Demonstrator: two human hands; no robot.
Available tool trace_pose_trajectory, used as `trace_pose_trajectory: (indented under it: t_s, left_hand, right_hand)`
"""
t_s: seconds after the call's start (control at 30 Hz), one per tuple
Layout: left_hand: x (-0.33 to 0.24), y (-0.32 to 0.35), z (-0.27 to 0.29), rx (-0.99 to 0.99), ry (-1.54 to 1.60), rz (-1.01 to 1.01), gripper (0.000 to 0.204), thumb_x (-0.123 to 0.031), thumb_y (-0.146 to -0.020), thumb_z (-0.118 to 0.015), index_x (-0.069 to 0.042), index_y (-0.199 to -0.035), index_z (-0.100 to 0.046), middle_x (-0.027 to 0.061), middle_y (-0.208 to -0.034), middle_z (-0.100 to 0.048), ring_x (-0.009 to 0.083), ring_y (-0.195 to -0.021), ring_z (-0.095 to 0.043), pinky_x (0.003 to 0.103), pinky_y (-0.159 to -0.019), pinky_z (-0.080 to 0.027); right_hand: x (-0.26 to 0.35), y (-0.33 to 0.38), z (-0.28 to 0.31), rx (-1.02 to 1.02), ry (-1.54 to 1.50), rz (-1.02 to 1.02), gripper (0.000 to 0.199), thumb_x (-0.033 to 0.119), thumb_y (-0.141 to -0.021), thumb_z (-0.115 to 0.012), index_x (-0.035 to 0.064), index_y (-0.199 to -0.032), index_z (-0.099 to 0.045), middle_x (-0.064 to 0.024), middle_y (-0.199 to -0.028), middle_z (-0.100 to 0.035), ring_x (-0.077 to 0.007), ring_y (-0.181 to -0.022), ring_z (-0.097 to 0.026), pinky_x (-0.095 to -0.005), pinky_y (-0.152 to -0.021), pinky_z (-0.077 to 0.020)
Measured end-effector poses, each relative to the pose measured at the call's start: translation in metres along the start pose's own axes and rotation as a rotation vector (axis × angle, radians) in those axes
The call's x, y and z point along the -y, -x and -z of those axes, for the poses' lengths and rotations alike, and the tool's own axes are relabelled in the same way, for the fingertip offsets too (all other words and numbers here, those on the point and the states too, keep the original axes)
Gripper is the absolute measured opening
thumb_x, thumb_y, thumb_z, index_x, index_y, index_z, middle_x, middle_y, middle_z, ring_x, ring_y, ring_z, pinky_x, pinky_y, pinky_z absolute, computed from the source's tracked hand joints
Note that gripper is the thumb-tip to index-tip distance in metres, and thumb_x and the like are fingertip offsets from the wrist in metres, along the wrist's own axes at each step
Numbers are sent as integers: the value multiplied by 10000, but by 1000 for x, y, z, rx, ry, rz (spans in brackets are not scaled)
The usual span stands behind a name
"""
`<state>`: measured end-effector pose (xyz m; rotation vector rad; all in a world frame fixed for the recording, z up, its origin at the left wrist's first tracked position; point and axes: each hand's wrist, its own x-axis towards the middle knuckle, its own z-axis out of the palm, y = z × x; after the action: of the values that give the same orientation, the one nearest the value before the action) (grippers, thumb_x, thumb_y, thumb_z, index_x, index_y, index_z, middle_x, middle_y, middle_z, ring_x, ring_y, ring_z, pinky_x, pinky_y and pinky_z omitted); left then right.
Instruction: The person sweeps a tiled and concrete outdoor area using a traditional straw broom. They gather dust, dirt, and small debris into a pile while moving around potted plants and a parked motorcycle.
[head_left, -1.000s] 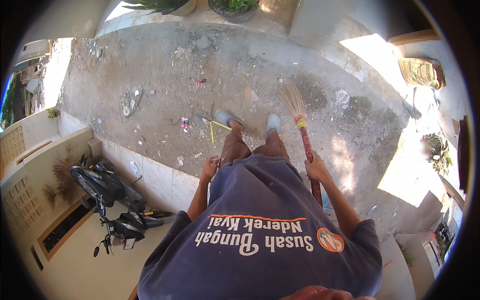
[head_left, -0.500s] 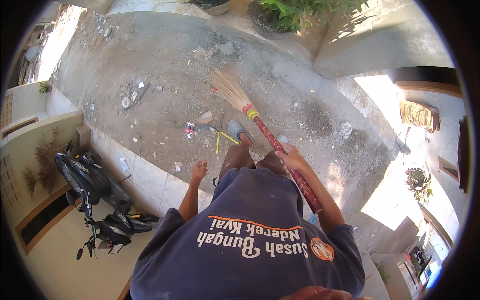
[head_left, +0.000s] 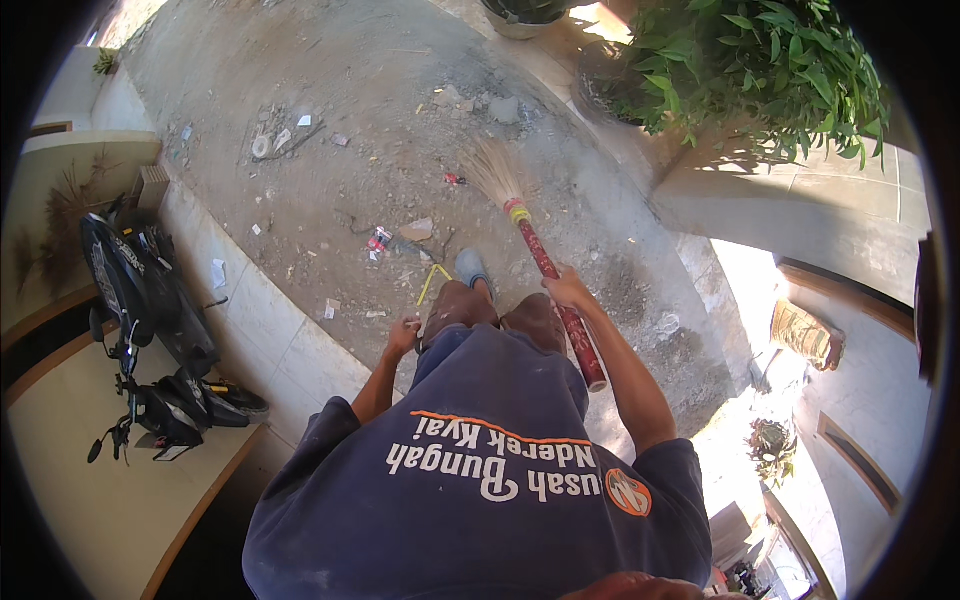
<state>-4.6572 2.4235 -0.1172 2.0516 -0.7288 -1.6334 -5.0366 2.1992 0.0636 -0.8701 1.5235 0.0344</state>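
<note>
My right hand [head_left: 568, 289] is wrapped around the red patterned handle of a stick broom [head_left: 540, 248]. Yellow bands tie the broom where its pale bristles [head_left: 494, 172] begin, and these fan out low over the dusty ground, their tips blurred. The handle's butt end shows beside my right thigh. My left hand [head_left: 404, 333] hangs by my left thigh, fingers curled, with nothing visible in it. Close to the bristles lies a small red scrap [head_left: 455, 179]. A bent yellow strip [head_left: 432, 283] rests near my grey shoe [head_left: 471, 266].
Litter and a flat stone piece [head_left: 417, 230] dot the dirt. A black motorcycle [head_left: 150, 300] stands left, beyond a pale tiled edge [head_left: 290, 345]. Leafy potted plants [head_left: 760, 70] and a low wall [head_left: 800, 210] border the far right. A tan sack [head_left: 803, 335] sits at right.
My view has shifted, bringing more of the plants in. The broom stays in my right hand; its handle's butt end has swung toward my body and its bristles appear farther right.
</note>
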Motion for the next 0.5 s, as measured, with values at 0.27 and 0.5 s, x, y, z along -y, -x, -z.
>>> trace_pose_trajectory:
  t_s: [0.27, 0.5]
  left_hand:
    - [-38, -26, 29, -223, 136, 171, 291, -260, -896, -603, -75, -1118, -631, 73, -873, -668, 156, -653, -623, 305, -553, -493]
    - [-86, -23, 7, -337, 342, 204, 281, -258, -908, -585, -104, -1142, -611, 70, -940, -647, 174, -695, -642, 299, -549, -502]
  right_hand:
    - [81, 45, 68, 100, -132, -46, 567, 130, -905, -594, 97, -1435, -396, -19, -651, -522, -104, -431, -462, -276, -379, -405]
    - [115, -42, 166, -171, 717, -2, 479, 116, -836, -555, 4, -1296, -477, -163, -781, -633, -271, -603, -637, -395, -530, -514]
